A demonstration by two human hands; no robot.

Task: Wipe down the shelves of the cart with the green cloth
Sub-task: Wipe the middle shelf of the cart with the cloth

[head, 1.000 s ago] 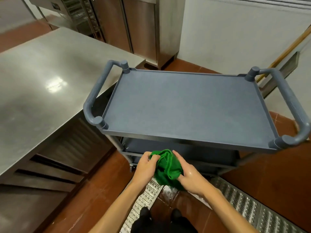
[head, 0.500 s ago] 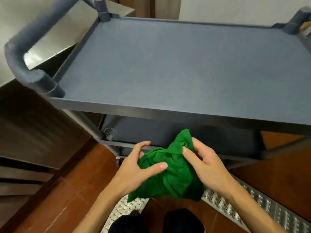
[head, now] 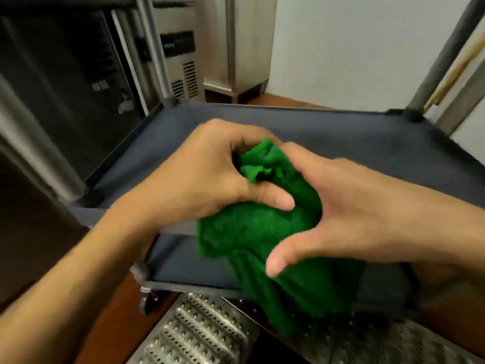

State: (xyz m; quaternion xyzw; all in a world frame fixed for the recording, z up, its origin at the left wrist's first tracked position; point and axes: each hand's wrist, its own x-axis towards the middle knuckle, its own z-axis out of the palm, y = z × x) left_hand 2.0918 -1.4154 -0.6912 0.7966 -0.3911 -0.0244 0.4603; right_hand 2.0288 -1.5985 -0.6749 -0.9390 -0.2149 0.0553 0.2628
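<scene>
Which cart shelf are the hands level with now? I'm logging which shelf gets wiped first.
The middle shelf, the wide grey tray behind the left hand, right hand and green cloth. The bottom shelf sits lower, near the floor.

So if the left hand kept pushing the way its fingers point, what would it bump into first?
The green cloth, which the left hand already grips. Just past it, likely the right hand on the cloth's other side.
</scene>
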